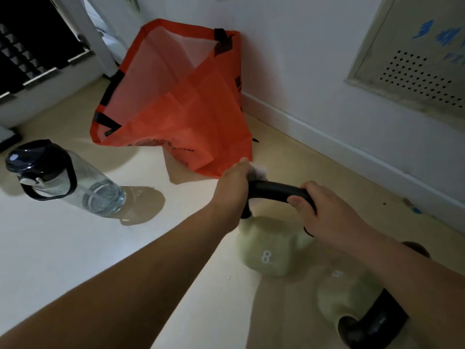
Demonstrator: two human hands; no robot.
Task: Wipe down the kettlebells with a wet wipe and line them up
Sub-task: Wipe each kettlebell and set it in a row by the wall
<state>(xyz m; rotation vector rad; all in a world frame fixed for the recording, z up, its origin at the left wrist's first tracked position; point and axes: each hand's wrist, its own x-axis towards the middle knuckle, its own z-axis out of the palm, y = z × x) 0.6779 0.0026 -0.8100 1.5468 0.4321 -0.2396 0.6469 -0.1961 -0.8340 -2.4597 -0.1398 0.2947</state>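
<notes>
1. The upright kettlebell (266, 253) is set on the floor (75, 248) near the skirting, its handle clasped by the right hand (324, 210).
2. A wipe (260, 171) is held against the handle's left end by the left hand (234, 182).
3. A second kettlebell (347, 295) is laid just beside it; open floor is left toward the bottle (68, 180).

The left hand (234, 183) and right hand (329, 215) are bare; behind each grip, the forearms (151, 260) are bare to the frame's edge.

Upright kettlebell (266, 255), tipped kettlebell (344, 295), crumpled white wipe (260, 172)
</notes>
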